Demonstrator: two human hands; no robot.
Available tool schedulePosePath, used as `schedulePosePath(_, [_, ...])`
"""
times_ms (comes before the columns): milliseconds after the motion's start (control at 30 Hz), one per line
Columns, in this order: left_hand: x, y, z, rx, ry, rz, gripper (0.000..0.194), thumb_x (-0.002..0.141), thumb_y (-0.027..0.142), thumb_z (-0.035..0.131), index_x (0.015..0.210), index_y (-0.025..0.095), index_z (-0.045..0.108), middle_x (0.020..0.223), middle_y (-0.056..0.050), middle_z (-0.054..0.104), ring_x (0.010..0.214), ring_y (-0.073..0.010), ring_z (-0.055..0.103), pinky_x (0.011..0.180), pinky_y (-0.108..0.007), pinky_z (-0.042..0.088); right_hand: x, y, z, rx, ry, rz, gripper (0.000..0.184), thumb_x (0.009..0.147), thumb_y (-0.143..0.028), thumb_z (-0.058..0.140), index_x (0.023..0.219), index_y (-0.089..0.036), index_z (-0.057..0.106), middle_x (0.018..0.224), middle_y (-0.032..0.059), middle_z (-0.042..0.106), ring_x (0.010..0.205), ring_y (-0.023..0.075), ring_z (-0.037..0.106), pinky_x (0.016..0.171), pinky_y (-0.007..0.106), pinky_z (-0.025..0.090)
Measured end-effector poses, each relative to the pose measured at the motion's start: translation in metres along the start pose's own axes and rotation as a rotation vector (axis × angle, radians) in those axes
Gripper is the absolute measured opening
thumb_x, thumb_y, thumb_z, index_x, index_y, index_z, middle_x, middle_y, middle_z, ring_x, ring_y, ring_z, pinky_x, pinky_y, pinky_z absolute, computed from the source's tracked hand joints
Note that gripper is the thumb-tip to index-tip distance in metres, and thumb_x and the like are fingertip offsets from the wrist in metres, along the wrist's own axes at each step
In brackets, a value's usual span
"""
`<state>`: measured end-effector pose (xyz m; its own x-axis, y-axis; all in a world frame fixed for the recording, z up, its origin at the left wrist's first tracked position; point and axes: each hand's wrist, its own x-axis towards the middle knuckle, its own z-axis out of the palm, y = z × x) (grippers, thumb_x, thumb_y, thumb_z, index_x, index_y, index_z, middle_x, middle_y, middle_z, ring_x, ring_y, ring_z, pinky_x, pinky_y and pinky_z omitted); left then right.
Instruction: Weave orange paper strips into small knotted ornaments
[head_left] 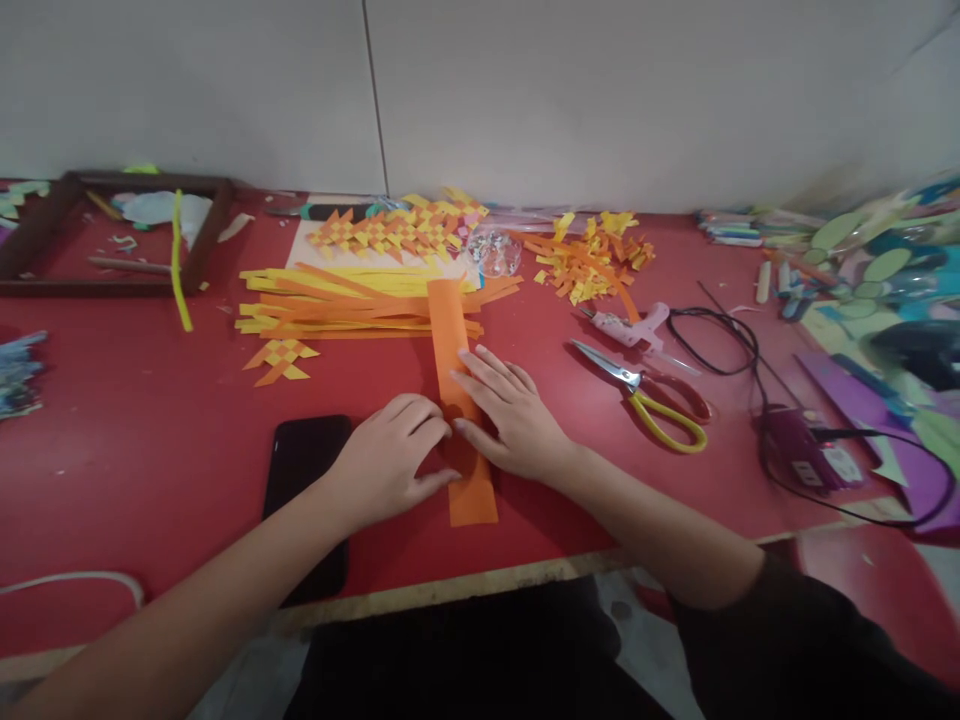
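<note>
An orange paper strip [472, 505], wide and folded or layered in a way I cannot make out, lies lengthwise on the red table in front of me. My right hand [510, 415] rests flat on its right side, fingers stretched out and open. At the strip's left edge is my left hand [397, 450], its fingers bent and the thumb apart from them, touching the paper without a visible grip. Beyond the strip's far end lies a bundle of narrow yellow and orange paper strips [337, 305]. A small woven paper piece [282, 358] sits left of it.
Scissors [637, 390] and a pink glue gun [634, 325] with a black cord lie to the right. A black phone [304, 460] is beside my left hand. Behind are a woven chain [397, 232] and paper scraps [592, 255]. A brown frame [217, 230] stands far left.
</note>
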<state>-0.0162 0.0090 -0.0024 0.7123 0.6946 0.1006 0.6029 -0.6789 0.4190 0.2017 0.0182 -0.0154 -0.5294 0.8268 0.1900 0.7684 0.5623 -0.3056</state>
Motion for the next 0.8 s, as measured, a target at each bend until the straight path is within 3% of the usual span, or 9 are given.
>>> schedulePosePath(367, [-0.0012,0.0067,0.0023,-0.048,0.003,-0.025,0.038,0.087,0.034,0.063,0.114,0.009,0.056,0.114,-0.017,0.058,0.11,-0.0319,0.05,0.098,-0.048,0.045,0.0005,0.0048,0.0038,-0.009,-0.09,0.034,0.054,0.094,-0.037,0.049,0.142,-0.014,0.046,0.157,0.0113,0.037,0.146,0.0272,0.031,0.117,0.048,0.031])
schedulePosePath(800, [-0.0025,0.0025,0.0041,-0.03,0.032,-0.027,0.049,0.086,0.039,0.063,0.121,0.006,0.055,0.129,-0.02,0.054,0.123,-0.0344,0.045,0.108,-0.049,0.039,0.0014,0.0013,0.0035,-0.024,-0.097,0.064,0.053,0.095,-0.04,0.048,0.142,-0.016,0.048,0.157,0.0102,0.037,0.146,0.0259,0.032,0.118,0.047,0.03])
